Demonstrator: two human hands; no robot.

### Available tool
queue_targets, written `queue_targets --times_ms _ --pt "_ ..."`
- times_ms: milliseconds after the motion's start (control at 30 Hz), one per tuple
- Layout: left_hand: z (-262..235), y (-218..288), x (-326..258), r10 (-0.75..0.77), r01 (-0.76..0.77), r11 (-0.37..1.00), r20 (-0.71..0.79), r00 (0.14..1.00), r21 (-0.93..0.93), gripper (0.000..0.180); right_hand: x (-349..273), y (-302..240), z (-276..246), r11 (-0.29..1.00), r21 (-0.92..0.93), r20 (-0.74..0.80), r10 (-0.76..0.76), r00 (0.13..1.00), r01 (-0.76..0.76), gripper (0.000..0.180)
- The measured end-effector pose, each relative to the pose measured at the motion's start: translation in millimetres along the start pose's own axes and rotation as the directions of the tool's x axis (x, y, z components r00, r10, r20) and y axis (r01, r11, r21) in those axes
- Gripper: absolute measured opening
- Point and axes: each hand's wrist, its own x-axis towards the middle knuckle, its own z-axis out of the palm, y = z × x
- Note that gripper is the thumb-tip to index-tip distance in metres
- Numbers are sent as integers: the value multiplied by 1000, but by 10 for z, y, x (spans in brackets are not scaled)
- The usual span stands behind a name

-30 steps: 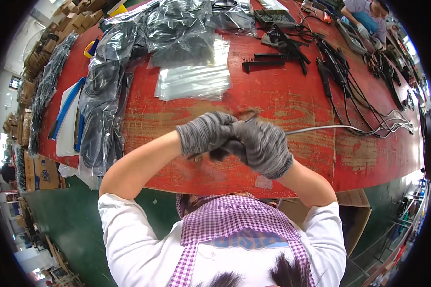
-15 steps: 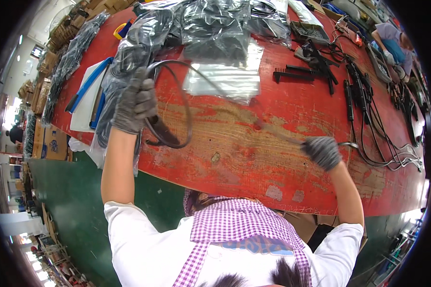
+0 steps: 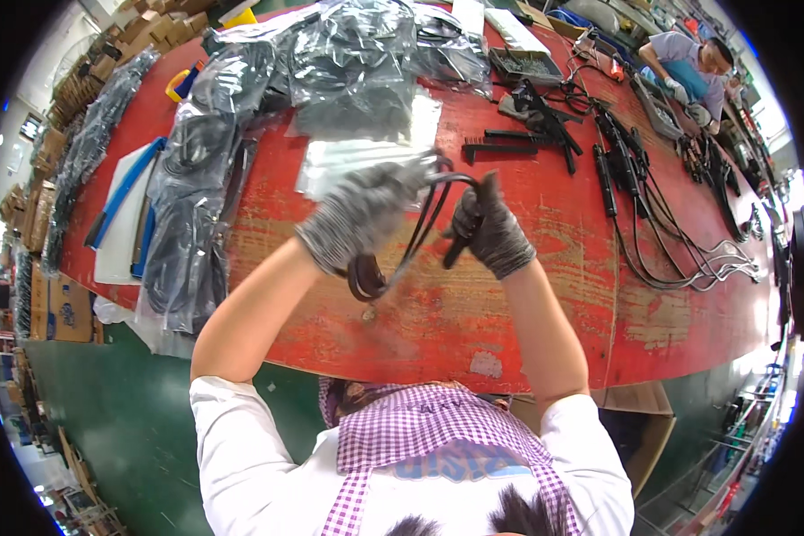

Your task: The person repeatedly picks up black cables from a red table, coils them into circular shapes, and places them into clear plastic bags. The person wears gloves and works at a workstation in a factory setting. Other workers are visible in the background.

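A black cable [image 3: 425, 219] is gathered into loops between my two hands, above the worn red table [image 3: 402, 326]. My left hand [image 3: 357, 214], in a grey knit glove and a little blurred, is closed round the left side of the bundle. Lower loops of the cable hang beneath it. My right hand [image 3: 496, 234], gloved alike, grips the bundle's other side, with a thick black end of the cable sticking out below its fingers. Just beyond my hands lies a stack of clear plastic bags [image 3: 317, 161], partly covered by my left hand.
Filled plastic bags [image 3: 353, 80] are heaped at the back, more at left [image 3: 188, 232]. A blue-edged white board [image 3: 121, 219] lies further left. Black comb-like parts [image 3: 505, 150], corded black tools [image 3: 630, 170] and a tray of small parts [image 3: 523, 67] occupy the right. A co-worker [image 3: 688, 71] sits beyond.
My hands have come together over the table, the left moving right and the right moving left and away from me. The stretched-out cable is now looped into a bundle between them.
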Motion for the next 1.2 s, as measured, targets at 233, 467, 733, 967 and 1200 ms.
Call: queue_targets --times_ms 233,467,733,967,1200 --pt "39 -1394 -198 -101 -363 -308 349 932 879 25 -350 816 -178 708 625 92 351 932 -328 65" --pt "-638 -2359 8 178 -395 -274 450 875 877 36 -547 1419 -151 219 -971 20 -331 944 97 55" --pt "-1110 -1750 544 631 347 10 -276 725 938 63 -434 1666 9 354 -902 61 -464 884 248 43" --pt "-763 -2006 606 603 154 -280 49 796 948 69 -455 1645 -12 379 -880 81 -474 877 286 45" --pt "-1185 -2128 296 737 131 -70 -37 675 989 67 -294 1092 -163 410 -881 193 -146 970 237 28"
